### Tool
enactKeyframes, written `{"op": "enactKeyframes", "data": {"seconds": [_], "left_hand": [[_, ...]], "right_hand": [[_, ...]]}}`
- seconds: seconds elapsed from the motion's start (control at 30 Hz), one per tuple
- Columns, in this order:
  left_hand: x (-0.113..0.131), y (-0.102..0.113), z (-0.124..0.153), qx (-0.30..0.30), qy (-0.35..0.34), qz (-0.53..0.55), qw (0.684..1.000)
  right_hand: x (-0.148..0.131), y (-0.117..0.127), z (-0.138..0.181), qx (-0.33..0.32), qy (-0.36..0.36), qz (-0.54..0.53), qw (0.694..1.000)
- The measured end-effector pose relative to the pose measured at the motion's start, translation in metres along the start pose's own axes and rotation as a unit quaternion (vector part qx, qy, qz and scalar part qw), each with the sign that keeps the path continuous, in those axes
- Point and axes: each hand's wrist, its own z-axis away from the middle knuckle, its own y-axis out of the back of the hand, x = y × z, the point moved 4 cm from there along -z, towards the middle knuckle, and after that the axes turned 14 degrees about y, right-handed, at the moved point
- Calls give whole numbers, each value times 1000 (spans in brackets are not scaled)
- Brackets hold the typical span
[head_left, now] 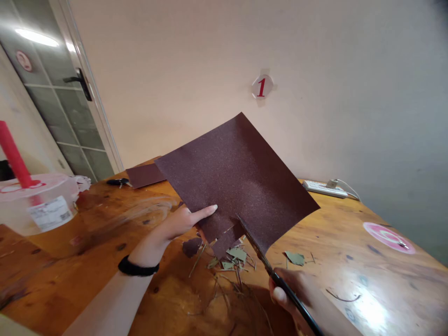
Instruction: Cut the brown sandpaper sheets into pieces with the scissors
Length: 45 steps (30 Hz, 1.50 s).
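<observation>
My left hand [182, 221] holds up a large dark brown sheet of sandpaper [238, 182] by its lower left edge, index finger stretched along it. My right hand [292, 291] grips black-handled scissors [259, 254] whose blades enter a slit cut into the sheet's lower edge. A narrow strip of the sheet hangs beside the cut. Small greenish and brown paper scraps [233, 261] lie on the wooden table [350, 261] under the sheet. A black band sits on my left wrist.
A clear plastic cup with a red straw [35, 200] stands at the left. Another brown sheet [145, 175] and a small black object [117, 182] lie near the door. A white power strip [324, 187] rests by the wall; a pink round sticker [388, 237] is at right.
</observation>
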Motion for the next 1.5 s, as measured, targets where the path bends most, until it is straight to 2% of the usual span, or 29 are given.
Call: {"op": "enactKeyframes", "data": {"seconds": [0.47, 0.67, 1.2, 1.4, 1.5], "left_hand": [[-4, -1, -3, 2, -6, 41, 999], [-2, -1, -3, 0, 4, 52, 999], [-8, -2, -4, -19, 20, 86, 996], [-19, -2, -11, -23, 32, 99, 994], [-25, -6, -14, -42, 54, 121, 990]], "right_hand": [[-7, 2, -4, -1, -24, 5, 1000], [-4, 2, -6, 16, -13, 14, 1000], [-8, 2, -4, 6, -29, -8, 1000], [-8, 3, 0, 12, -43, 20, 999], [-9, 2, 1, 10, -20, 5, 1000]]}}
